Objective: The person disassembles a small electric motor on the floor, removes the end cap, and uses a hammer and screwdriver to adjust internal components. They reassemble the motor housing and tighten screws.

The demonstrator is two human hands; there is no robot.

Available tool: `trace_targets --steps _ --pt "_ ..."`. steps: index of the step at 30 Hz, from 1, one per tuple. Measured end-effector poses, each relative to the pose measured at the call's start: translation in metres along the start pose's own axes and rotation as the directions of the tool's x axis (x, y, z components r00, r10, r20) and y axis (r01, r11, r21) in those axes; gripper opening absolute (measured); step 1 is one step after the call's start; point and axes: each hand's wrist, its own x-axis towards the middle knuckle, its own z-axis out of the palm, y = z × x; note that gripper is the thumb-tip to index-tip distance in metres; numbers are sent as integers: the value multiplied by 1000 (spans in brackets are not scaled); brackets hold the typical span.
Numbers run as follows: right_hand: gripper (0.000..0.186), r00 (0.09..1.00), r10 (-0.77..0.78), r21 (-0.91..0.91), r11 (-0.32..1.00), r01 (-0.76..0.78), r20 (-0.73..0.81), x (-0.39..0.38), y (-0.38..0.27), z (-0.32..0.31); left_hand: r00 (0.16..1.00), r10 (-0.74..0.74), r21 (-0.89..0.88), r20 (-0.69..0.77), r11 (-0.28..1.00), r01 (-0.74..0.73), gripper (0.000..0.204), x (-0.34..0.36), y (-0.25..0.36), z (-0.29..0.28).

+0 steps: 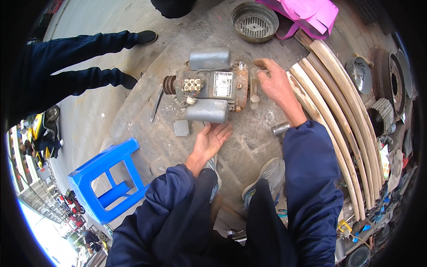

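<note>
An old electric motor lies on its side on the concrete, with two grey capacitor housings, a terminal block, a grooved pulley at its left end and a fan at its right end. My right hand is at the fan, fingers bent and apart; whether it touches the blades is hard to tell. My left hand lies open, palm up, just below the lower housing. A grey square cover sits left of that hand, and a metal bar lies by the pulley.
A blue stool stands lower left. Another person's legs are upper left. A round vented cover and pink bag lie at top. Curved wooden strips and rusty metal parts are on the right. A small cylinder lies by my right sleeve.
</note>
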Motion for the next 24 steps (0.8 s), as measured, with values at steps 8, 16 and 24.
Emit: trace_targets --steps 8,16,24 --pt "46 940 145 -20 989 -146 310 57 -2 30 987 102 -77 124 993 -93 60 29 13 5" --pt "50 973 135 -110 987 -116 187 45 -16 37 966 81 -302 246 953 -3 51 53 11 -5" --pt "49 925 377 217 908 -359 -48 -18 34 33 995 91 -30 -31 995 -92 50 32 40 4"
